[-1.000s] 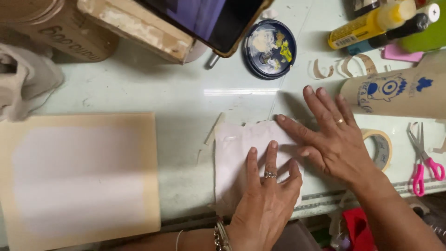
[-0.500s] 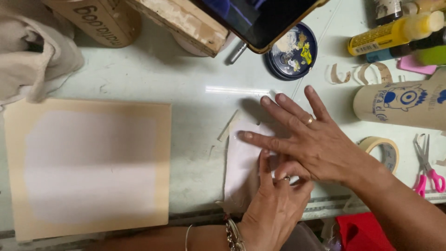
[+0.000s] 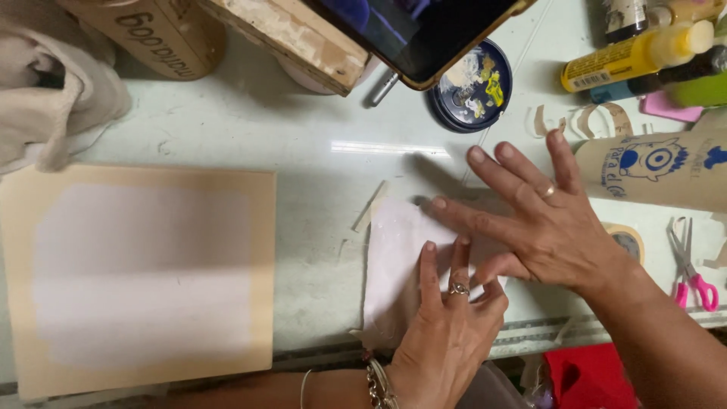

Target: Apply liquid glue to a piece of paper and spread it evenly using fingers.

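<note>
A small pale pink sheet of paper [image 3: 391, 265] with rough edges lies on the glass table top [image 3: 303, 144]. My left hand [image 3: 447, 333] presses flat on its lower part, fingers together, a ring on one finger and a chain bracelet at the wrist. My right hand [image 3: 538, 220] lies flat over the sheet's right side, fingers spread and pointing left, a ring on one finger. Its thumb overlaps my left fingertips. Neither hand grips anything.
A tan board [image 3: 144, 276] with a whitish painted middle lies at the left. Beyond are a wooden block [image 3: 295, 34], a tablet [image 3: 424, 30], a dark paint-smeared lid [image 3: 473, 87], a yellow bottle [image 3: 628, 57], a printed cardboard tube [image 3: 659, 167], tape [image 3: 628, 241], pink scissors [image 3: 693, 265] and a cloth [image 3: 53, 98].
My right hand has slid left across the pink sheet, crossing over my left fingers. The camera view has shifted, so the table contents appear moved rightward.
</note>
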